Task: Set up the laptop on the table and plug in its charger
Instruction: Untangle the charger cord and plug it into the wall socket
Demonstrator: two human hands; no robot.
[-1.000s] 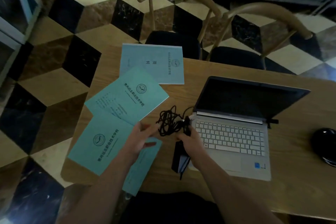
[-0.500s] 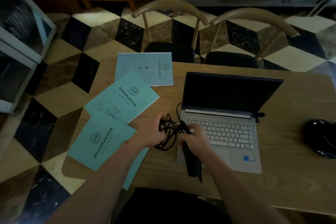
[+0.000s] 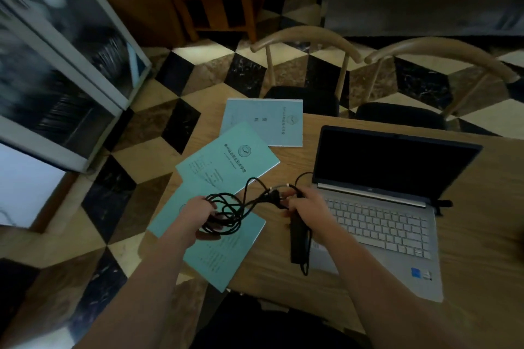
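Charger cable (image 3: 226, 208) — black, tangled, stretched between both hands.

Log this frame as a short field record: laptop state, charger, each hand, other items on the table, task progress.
laptop: open laptop on the wooden table, screen dark
charger: black power brick beside the laptop's left edge, cable partly uncoiled
left hand: left hand grips the cable loops over the booklets
right hand: right hand holds the cable near the plug
other items: three teal booklets on the table's left part
progress: laptop set up; whether the charger is plugged in cannot be seen
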